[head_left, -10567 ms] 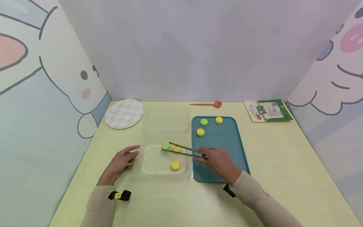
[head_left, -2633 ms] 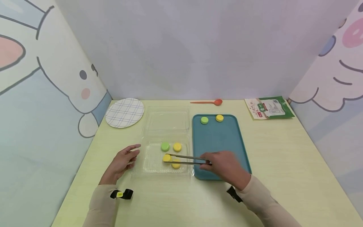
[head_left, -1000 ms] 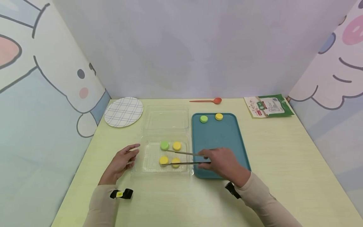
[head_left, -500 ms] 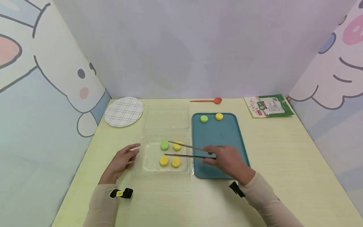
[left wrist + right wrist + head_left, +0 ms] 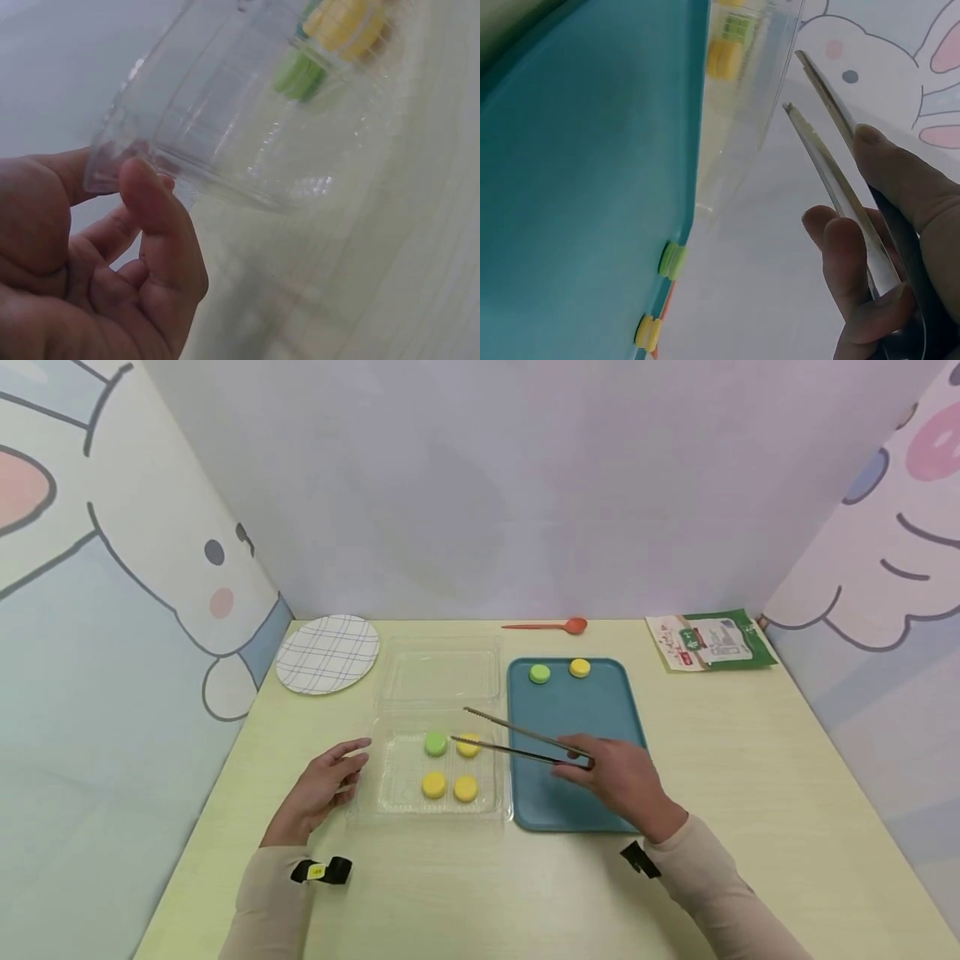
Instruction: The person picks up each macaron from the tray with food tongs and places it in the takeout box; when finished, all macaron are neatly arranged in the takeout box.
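Observation:
A clear plastic clamshell container (image 5: 402,785) lies unfolded on the table, one green macaron (image 5: 436,743) and three yellow macarons (image 5: 433,785) in its near half. My left hand (image 5: 318,789) pinches the container's left rim between thumb and fingers, as the left wrist view shows up close. In my right hand (image 5: 622,783) I grip metal tongs (image 5: 525,732), their tips parted with nothing between them. The tongs reach left over the container, and one arm crosses a yellow macaron in the head view. My right hand is above the teal tray (image 5: 551,806).
At the tray's far end sit a green macaron (image 5: 540,674) and a yellow macaron (image 5: 580,668). A red spoon (image 5: 574,626) lies behind it. The checked round plate (image 5: 327,655) is at back left, a green-and-white packet (image 5: 711,641) at back right. Walls enclose the table's back and sides.
A yellow macaron from the tray was set down in the container and the tongs let go of it. Since then the tongs have moved up and right. My left hand has stayed put.

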Available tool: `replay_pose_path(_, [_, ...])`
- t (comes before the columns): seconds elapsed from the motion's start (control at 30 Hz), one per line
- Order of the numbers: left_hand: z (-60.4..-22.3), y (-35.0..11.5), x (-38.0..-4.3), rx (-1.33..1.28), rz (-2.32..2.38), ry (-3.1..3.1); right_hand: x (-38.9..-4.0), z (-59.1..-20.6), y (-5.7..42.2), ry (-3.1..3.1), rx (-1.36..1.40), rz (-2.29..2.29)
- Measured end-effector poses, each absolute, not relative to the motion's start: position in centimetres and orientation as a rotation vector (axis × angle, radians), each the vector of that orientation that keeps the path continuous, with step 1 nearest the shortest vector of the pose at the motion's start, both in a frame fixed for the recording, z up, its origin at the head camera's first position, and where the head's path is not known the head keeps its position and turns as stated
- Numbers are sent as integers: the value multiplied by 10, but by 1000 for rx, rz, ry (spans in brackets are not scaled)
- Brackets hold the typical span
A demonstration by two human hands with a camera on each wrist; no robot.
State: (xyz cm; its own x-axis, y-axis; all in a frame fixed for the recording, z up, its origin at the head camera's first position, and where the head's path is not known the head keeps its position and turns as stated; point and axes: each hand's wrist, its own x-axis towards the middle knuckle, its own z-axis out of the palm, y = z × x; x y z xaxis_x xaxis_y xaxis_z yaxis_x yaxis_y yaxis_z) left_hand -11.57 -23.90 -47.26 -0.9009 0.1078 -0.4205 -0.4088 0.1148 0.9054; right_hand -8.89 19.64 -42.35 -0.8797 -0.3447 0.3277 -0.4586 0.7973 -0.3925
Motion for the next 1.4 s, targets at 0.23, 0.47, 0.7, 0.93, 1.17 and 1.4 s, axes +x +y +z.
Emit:
replay_pose_path(0.23, [-473, -240, -115, -292, 1829, 2031, -92, -424, 211, -2720, 556, 634])
replay_pose_path(0.47, [-473, -239, -116, -284, 1830, 2038, -96, -426, 228, -2721, 476, 627])
replay_pose_path(0.7, [-472, -240, -115, -288, 1815, 2046, -102, -434, 245, -2731, 347, 620])
replay_pose_path(0.93, [-473, -239, -115, -288, 1819, 2045, -103, -435, 255, -2766, 220, 604])
replay_pose_path(1.17, [-472, -239, -115, -291, 1823, 2042, -102, -435, 265, -2822, 96, 621])
replay_pose_path(1.4, [-471, -239, -115, -286, 1830, 2032, -104, -435, 272, -2847, 6, 628])
